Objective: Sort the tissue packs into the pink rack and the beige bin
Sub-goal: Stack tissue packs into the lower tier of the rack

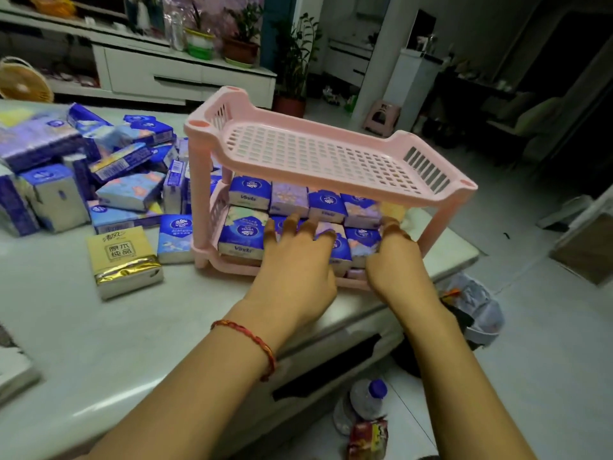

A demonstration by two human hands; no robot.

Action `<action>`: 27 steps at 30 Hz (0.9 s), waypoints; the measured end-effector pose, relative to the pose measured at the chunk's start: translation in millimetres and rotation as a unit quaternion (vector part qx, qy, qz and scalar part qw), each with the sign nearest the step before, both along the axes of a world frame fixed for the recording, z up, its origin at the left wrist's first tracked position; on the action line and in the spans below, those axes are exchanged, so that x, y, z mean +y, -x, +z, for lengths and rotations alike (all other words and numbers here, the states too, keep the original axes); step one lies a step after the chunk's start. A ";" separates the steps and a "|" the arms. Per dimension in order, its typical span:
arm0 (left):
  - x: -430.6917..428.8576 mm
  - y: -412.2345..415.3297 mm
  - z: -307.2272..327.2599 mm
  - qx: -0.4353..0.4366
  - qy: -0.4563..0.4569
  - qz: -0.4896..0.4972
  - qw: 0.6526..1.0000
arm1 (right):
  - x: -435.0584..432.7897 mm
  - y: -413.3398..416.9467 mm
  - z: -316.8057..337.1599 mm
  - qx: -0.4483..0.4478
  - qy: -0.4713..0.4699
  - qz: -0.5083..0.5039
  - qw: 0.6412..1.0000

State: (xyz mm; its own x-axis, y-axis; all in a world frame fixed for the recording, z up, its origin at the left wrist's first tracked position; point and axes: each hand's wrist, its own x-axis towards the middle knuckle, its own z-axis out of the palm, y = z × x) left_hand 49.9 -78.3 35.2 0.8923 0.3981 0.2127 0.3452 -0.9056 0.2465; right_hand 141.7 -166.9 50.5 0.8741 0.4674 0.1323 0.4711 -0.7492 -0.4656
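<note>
Tissue packs (83, 167) are heaped loose on the white table (139, 327) at left, a yellow pack (122, 260) nearest. Rightward, the pink rack (328, 154) is seen, its lower shelf filled with packs and its top shelf bare. The left hand (295, 260) and right hand (394, 260) are pressed flat, fingers spread, on the front row. Packs are judged light, soft and slippery-wrapped, best pinched across the short sides. No beige bin is visible.

One head-worn view, looking forward and down.

The wide-angle camera sits above the forearms, close over the white table (99, 343), facing the pink rack (331, 154) near the frame's middle; the room's cabinet (185, 78) and floor curve away behind. No second view shares this scene.
</note>
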 end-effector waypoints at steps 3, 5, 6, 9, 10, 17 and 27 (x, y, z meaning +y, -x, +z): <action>-5.2 2.5 -5.7 0.031 0.004 -0.022 0.999 | -5.3 6.9 -9.0 0.000 0.058 0.032 0.998; -8.4 3.3 -8.9 0.044 -0.002 -0.026 0.999 | -7.1 7.9 -12.9 -0.003 0.083 0.035 0.996; -9.1 3.4 -9.8 0.047 -0.003 -0.026 0.999 | -7.4 9.5 -12.6 -0.003 0.089 0.032 0.995; -8.2 3.4 -8.8 0.051 0.006 -0.021 0.998 | -10.8 10.0 -12.2 -0.017 0.095 0.032 0.995; -8.1 3.0 -8.3 0.050 0.005 -0.019 0.999 | -11.5 10.3 -11.8 -0.021 0.100 0.032 0.994; -10.0 4.2 -10.4 0.061 0.002 -0.012 0.998 | -12.4 10.1 -11.7 -0.028 0.091 0.043 0.995; -10.9 2.2 -3.3 0.026 0.017 -0.007 1.000 | -14.0 13.1 -3.6 -0.080 -0.018 0.057 0.995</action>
